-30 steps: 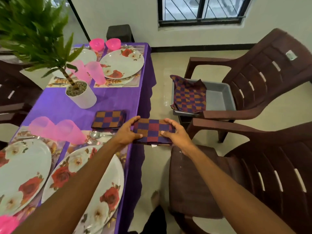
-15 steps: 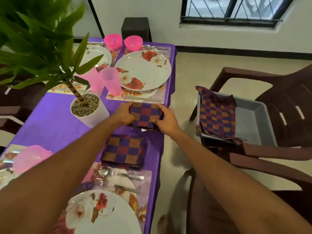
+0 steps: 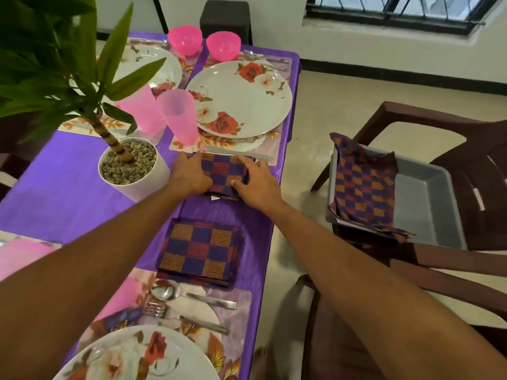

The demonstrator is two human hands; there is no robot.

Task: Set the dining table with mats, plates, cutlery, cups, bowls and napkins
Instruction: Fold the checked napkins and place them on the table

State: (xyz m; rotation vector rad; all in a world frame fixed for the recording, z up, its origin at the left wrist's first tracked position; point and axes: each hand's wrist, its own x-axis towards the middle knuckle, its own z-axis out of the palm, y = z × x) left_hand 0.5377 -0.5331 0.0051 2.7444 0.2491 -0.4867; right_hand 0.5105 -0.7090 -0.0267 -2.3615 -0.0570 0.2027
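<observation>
A grey plastic tray [image 3: 428, 201] sat on the seat of a brown plastic chair [image 3: 411, 116] beside the table, with an unfolded purple, red and orange checked cloth [image 3: 362, 187] draped in its left half and over its near rim; a round white pot [image 3: 148, 187] of pebbles held a green leafy plant [image 3: 55, 64]; two pink plastic bowls [image 3: 185, 39] stood at the far end; two translucent pink cups [image 3: 179, 116] stood beside a white floral plate [image 3: 241, 100] on a floral mat [image 3: 270, 148]. On the purple-clothed table [image 3: 55, 187] the left hand [image 3: 192, 174] and right hand [image 3: 258, 185] held a small folded checked napkin [image 3: 223, 171] just nearer than that mat, fingers curled round its two ends; a second folded napkin [image 3: 199, 248] lay nearer still, beside a steel spoon [image 3: 164, 292] and fork [image 3: 192, 320]; a pale tiled floor [image 3: 315, 105] and a barred window [image 3: 397, 9] lay beyond.
</observation>
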